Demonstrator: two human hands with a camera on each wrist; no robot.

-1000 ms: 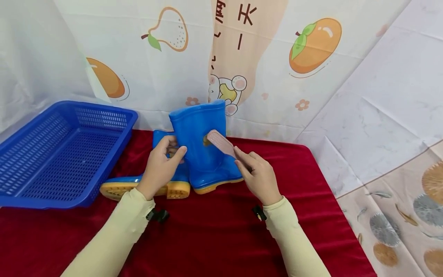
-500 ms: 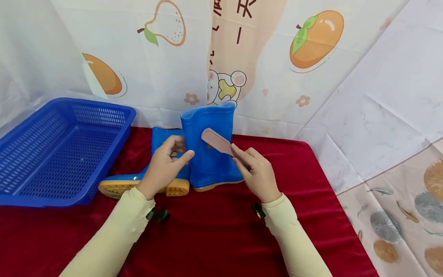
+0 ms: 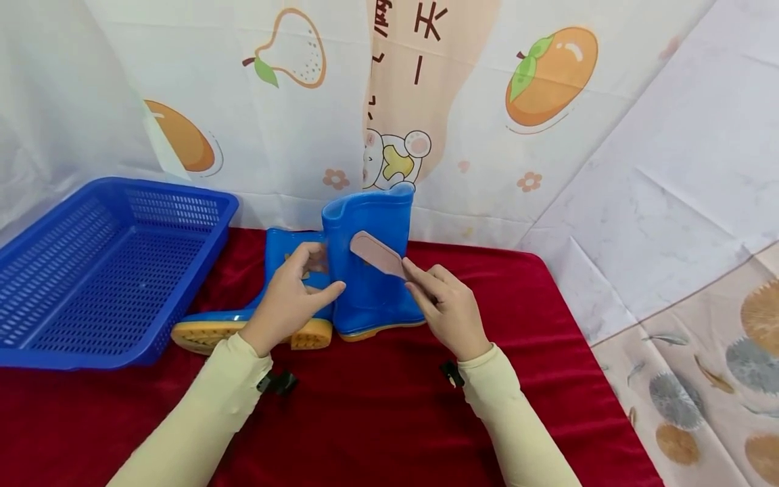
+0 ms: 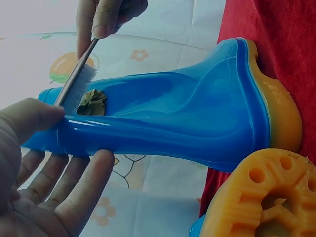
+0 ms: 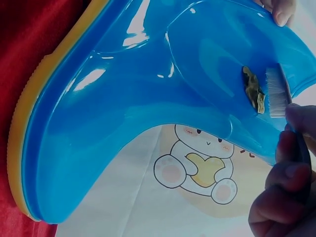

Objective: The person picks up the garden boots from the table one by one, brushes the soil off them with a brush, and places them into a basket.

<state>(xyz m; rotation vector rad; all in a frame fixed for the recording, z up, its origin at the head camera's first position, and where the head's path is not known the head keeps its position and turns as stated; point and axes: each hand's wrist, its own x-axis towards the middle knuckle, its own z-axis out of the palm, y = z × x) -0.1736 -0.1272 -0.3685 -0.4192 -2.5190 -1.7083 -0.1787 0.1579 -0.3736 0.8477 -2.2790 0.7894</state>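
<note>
Right hand (image 3: 447, 306) has the handle of a pink brush (image 3: 377, 254) pinched between thumb and fingers. The left hand (image 3: 287, 297) is holding the side of the standing blue boot (image 3: 371, 294), thumb on the front face, fingers spread along the other side. White bristles are right next to a brownish patch (image 5: 254, 90) on the shaft; can't tell if they're touching it.

Room-wise: left side's tight. The other boot (image 3: 276, 260) is right up against this one, yellow sole facing the wearer, and its toe end comes up to the blue basket (image 3: 203, 267). Behind the boots it's basically straight into the printed curtain (image 3: 243, 135). On the right there's a decent stretch of red cloth (image 3: 535, 352) past the boot before the slanting table edge, plus a wide stretch in front between the forearms.

Count: two boots, one brush, one basket, one brown patch showing up close, two hands.
</note>
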